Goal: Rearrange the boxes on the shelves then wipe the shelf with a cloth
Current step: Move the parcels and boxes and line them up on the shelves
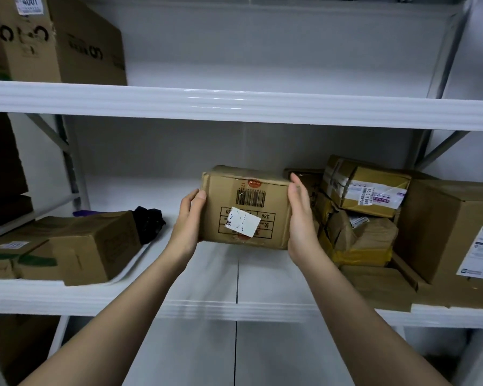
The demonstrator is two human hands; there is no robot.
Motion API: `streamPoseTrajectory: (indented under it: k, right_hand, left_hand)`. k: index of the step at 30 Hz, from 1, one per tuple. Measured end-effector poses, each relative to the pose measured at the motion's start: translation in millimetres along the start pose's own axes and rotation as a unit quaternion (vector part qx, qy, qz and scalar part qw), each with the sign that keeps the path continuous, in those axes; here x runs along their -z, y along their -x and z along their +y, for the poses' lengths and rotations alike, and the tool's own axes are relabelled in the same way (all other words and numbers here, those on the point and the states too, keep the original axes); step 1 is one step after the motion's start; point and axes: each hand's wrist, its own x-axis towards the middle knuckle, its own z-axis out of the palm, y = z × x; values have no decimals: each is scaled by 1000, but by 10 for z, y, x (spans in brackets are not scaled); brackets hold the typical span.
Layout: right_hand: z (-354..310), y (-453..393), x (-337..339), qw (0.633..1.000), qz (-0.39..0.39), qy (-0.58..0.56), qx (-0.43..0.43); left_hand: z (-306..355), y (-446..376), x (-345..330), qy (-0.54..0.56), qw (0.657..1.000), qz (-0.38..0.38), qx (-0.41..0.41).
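Two bare forearms reach up and forward from the bottom of the view, nearly straight, converging on a small cardboard box (246,207) held between the hands above the middle shelf (207,302). The left hand (188,221) clasps the box's left end, thumb curled onto the front face near the top corner; the right hand (300,215) lies flat against the right end, fingers pointing up along the edge — the box is clamped between the two palms. Its front face shows a barcode and a torn white label (243,224). On the shelf to the left lie several brown boxes (95,246) with a dark cloth (148,222) bunched behind them. To the right a pile of taped parcels (365,207) leans against a larger box (452,232) with a white shipping label. Farther up, on the upper shelf (234,103), a tall carton (53,40) stands at the left — beside it the shelf board is white and bare.
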Motion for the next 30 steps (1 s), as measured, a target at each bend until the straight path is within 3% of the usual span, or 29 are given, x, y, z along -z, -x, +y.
streamPoseTrajectory:
  k: [4,8,14,18,23,30]
  right_hand:
    - [-223,237,-176,995,-1,54,79]
    - [-422,607,-437,989,21,91,113]
    - [-881,1217,-896,967,107,135,189]
    - [-1202,1402,-1016,949,149,161,226]
    - [-1645,1595,-1152,934,150,205,252]
    - [-2161,2037,-1222,851,185,351,346]
  left_hand:
    - [247,153,247,23,996,-56,66]
    - [359,261,597,38,990,-115,73]
    - [741,413,951,79,983,-166,6]
    - [1051,498,1079,44,981,-184,-48]
    - [1408,582,1193,8,973,-218,-75]
    - [1673,694,1171,49,952,-276,-122]
